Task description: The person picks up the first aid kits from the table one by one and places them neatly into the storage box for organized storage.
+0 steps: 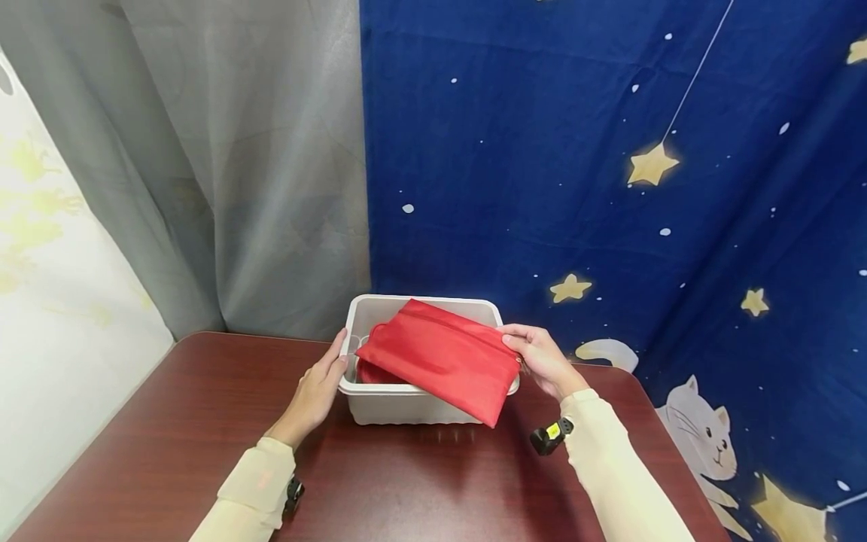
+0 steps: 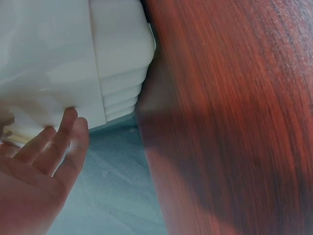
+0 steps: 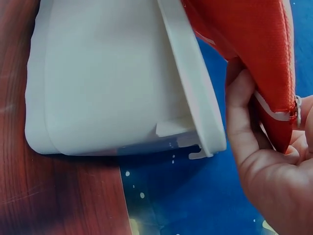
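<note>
A red zippered pouch lies tilted across a white plastic bin, its near right corner jutting past the front rim. My right hand pinches the pouch's right end by the zipper, thumb on top and fingers underneath. The right wrist view shows the metal zipper pull beside that grip. My left hand is at the bin's left side. In the left wrist view its fairly straight fingers touch the outer wall. More red material shows inside the bin under the pouch, which hides most of the interior.
The bin stands on a dark red-brown wooden table, near its back edge. Behind hang a grey curtain and a blue curtain with stars. Clear round shapes show inside the bin's left end.
</note>
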Demonstrator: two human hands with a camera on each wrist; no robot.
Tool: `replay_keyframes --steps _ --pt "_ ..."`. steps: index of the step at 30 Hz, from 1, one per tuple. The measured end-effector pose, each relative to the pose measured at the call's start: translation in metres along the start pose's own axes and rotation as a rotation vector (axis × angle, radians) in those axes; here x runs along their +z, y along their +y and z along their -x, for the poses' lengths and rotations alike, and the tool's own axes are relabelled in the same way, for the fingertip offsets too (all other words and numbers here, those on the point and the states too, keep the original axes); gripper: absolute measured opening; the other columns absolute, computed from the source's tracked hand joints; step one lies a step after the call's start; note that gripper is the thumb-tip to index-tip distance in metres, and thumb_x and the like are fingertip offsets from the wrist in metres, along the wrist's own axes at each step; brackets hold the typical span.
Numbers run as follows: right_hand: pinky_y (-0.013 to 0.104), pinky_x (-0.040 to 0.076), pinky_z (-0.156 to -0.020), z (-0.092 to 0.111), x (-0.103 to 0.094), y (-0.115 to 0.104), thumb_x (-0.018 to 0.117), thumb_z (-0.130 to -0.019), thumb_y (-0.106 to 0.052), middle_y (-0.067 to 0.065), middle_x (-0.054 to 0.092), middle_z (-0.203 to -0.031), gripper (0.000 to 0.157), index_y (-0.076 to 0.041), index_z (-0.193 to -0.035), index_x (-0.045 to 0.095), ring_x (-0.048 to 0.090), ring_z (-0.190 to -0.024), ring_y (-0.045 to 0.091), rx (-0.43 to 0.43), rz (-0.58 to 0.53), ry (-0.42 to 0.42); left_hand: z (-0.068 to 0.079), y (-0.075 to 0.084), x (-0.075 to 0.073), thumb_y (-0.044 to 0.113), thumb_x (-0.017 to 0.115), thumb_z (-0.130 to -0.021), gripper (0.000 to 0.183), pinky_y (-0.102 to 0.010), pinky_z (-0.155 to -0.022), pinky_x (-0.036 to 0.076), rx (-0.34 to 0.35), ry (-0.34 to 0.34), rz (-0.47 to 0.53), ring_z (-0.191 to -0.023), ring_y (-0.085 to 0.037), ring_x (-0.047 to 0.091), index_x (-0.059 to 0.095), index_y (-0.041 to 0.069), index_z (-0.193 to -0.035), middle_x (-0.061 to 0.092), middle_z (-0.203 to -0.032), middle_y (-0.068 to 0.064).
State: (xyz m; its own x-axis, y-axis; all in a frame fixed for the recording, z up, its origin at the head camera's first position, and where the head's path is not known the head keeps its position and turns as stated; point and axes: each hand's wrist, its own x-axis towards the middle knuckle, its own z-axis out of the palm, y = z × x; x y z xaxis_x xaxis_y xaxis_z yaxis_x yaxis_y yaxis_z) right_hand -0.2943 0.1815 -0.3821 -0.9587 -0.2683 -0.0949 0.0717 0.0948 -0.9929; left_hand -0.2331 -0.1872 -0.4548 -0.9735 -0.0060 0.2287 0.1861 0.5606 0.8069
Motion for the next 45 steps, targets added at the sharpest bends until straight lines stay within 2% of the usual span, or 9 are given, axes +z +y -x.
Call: replay_keyframes --steps 8,11,14,17,24,30,35,40,45 --pt "0.033 0.054 -0.072 0.0 0.004 0.0 0.053 -0.093 -0.017 0.01 0.064 -0.108 0.036 -0.004 -0.126 0.051 0.066 -0.083 0.017 0.028 0.004 0.054 0.0 -0.001 -0.001 0.042 0.031 -0.098 0.049 -0.057 -0.096 0.034 0.016 0.019 -0.018 -0.124 -0.032 0.043 0.02 0.037 -0.145 0.039 -0.143 -0.009" --pt "0.031 0.054 -0.072 0.0 0.004 -0.001 0.056 -0.092 -0.019 0.009 0.064 -0.107 0.036 -0.005 -0.125 0.052 0.065 -0.083 0.015 0.032 -0.014 0.08 0.0 -0.001 -0.001 0.042 0.031 -0.098 0.049 -0.057 -0.097 0.034 0.018 0.018 -0.019 -0.124 -0.032 0.043 0.02 0.036 -0.145 0.038 -0.143 -0.008" --pt "0.029 0.053 -0.073 0.001 0.005 -0.003 0.06 -0.089 -0.02 0.009 0.063 -0.104 0.045 -0.006 -0.129 0.046 0.064 -0.083 0.014 0.025 -0.036 0.074 0.0 -0.001 -0.001 0.042 0.032 -0.098 0.049 -0.057 -0.097 0.034 0.019 0.016 -0.013 -0.124 -0.032 0.042 0.02 0.036 -0.145 0.037 -0.144 -0.009" --pt "0.029 0.051 -0.076 0.001 0.006 -0.004 0.062 -0.087 -0.017 0.01 0.058 -0.106 0.055 -0.008 -0.135 0.037 0.06 -0.083 0.015 0.016 -0.051 0.05 0.0 -0.001 -0.001 0.042 0.032 -0.098 0.049 -0.057 -0.097 0.033 0.018 0.012 -0.008 -0.125 -0.032 0.042 0.02 0.035 -0.145 0.036 -0.144 -0.008" --pt "0.03 0.049 -0.085 0.001 0.011 -0.005 0.053 -0.081 0.003 0.019 0.042 -0.128 0.068 -0.013 -0.141 0.026 0.052 -0.104 0.025 -0.011 -0.064 0.017 -0.001 -0.002 0.0 0.042 0.031 -0.098 0.05 -0.057 -0.098 0.032 0.012 0.008 0.0 -0.127 -0.031 0.04 0.019 0.035 -0.146 0.033 -0.146 -0.007" --pt "0.039 0.041 -0.097 -0.004 0.015 -0.003 0.049 -0.082 0.006 0.017 0.032 -0.142 0.07 -0.008 -0.145 0.021 0.042 -0.119 0.031 -0.024 0.018 -0.005 -0.001 -0.002 -0.001 0.042 0.032 -0.098 0.05 -0.058 -0.097 0.033 0.009 0.006 0.003 -0.125 -0.032 0.041 0.02 0.035 -0.146 0.035 -0.145 -0.008" --pt "0.045 0.032 -0.104 -0.007 0.021 -0.001 0.047 -0.085 0.006 0.015 0.026 -0.147 0.068 -0.007 -0.146 0.019 0.034 -0.129 0.03 -0.044 0.09 0.019 -0.002 -0.002 -0.001 0.042 0.032 -0.098 0.05 -0.057 -0.097 0.033 0.011 0.01 -0.002 -0.125 -0.032 0.042 0.02 0.035 -0.145 0.035 -0.145 -0.008" --pt "0.045 0.034 -0.101 -0.009 0.028 -0.001 0.045 -0.087 0.007 0.015 0.025 -0.148 0.067 -0.007 -0.147 0.017 0.035 -0.13 0.03 -0.078 0.194 0.058 -0.002 -0.002 0.0 0.042 0.032 -0.098 0.05 -0.057 -0.097 0.033 0.007 0.008 -0.002 -0.125 -0.032 0.041 0.02 0.035 -0.145 0.035 -0.145 -0.008" --pt "0.045 0.034 -0.102 -0.012 0.035 -0.001 0.043 -0.086 0.01 0.019 0.028 -0.145 0.069 -0.008 -0.147 0.016 0.036 -0.13 0.031 -0.148 0.327 0.089 -0.002 -0.001 0.0 0.043 0.032 -0.097 0.05 -0.056 -0.097 0.033 0.004 0.006 0.003 -0.125 -0.031 0.042 0.02 0.036 -0.145 0.036 -0.144 -0.007"
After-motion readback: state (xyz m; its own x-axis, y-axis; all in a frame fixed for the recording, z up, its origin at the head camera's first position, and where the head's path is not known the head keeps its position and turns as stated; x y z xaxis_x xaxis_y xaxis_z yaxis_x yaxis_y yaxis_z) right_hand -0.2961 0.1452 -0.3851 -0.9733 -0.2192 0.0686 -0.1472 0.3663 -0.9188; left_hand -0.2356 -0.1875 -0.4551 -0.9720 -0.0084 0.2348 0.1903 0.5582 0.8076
